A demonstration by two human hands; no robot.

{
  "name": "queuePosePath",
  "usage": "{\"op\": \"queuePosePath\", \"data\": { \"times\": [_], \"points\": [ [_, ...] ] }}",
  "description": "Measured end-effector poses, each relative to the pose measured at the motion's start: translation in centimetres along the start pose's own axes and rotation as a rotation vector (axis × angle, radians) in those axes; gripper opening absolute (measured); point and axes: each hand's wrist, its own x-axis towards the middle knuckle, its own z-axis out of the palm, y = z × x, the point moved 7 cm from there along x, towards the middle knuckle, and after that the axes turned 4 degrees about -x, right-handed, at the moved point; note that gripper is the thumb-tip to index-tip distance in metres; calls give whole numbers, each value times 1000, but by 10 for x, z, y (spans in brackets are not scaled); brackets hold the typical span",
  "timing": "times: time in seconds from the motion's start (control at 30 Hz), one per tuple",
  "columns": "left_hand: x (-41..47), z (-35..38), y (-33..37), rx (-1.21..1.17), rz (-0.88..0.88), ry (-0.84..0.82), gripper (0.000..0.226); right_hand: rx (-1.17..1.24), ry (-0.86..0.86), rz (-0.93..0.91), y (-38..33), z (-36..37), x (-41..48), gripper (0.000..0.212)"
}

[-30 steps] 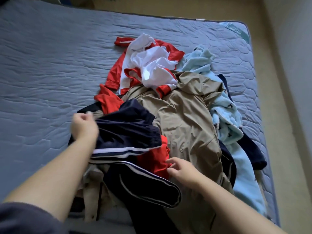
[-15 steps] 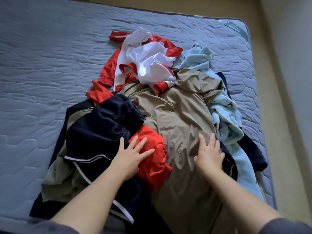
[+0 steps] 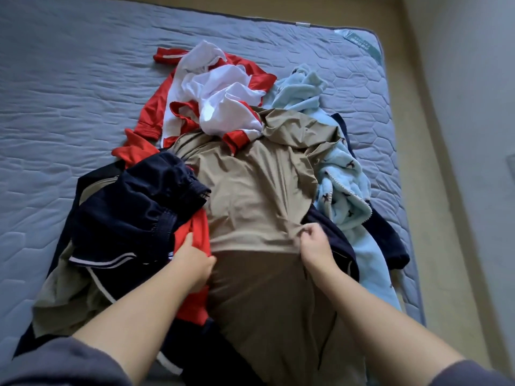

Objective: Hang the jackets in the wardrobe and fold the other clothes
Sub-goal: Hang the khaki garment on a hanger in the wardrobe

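Looking down through the head camera, I have both hands on the tan jacket, which lies across the top of the heap of clothes on the mattress. My right hand pinches a gather of its cloth between thumb and curled fingers at the right side. The fabric pulls into creases toward that pinch, so I judge it is under tension. My left hand curls in at the jacket's left edge, beside the red cloth. Its fingertips are buried in the fold, so I read that as a grip, but I cannot see how deep it goes.

Holding it at two sides makes sense to me: the jacket is pinned at its far end under the red and white shirt, and an even pull should free it without dragging the pile.

Dark navy trousers with white stripes lie bunched just left of my left hand. A pale blue fleece lies along the right of the heap, touching the jacket. No wardrobe is in view, and nothing looks folded yet, so I take this to be an early step.
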Motion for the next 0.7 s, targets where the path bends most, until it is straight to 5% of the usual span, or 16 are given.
{"op": "queuePosePath", "data": {
  "times": [0.1,0.2,0.37,0.43,0.53,0.7],
  "points": [
    [-14,22,-11,-60,-72,-22,38,-353,-556,-30,14,36,-30,13],
    [-20,2,-11,-400,-182,172,28,-642,-818,-46,29,53,-59,29],
    [10,-60,12,-1228,-328,353,43,-706,-809,-168,18,52,-73,26],
    [23,-70,20,-1245,-388,316,39,-733,-795,-217,20,47,-74,26],
    [25,-66,29,-1190,-420,307,3,-697,-713,-216,32,32,-69,21],
    [15,-60,19,-1240,-366,537,28,-399,-443,-23,53,2,-53,16]
  ]
}}
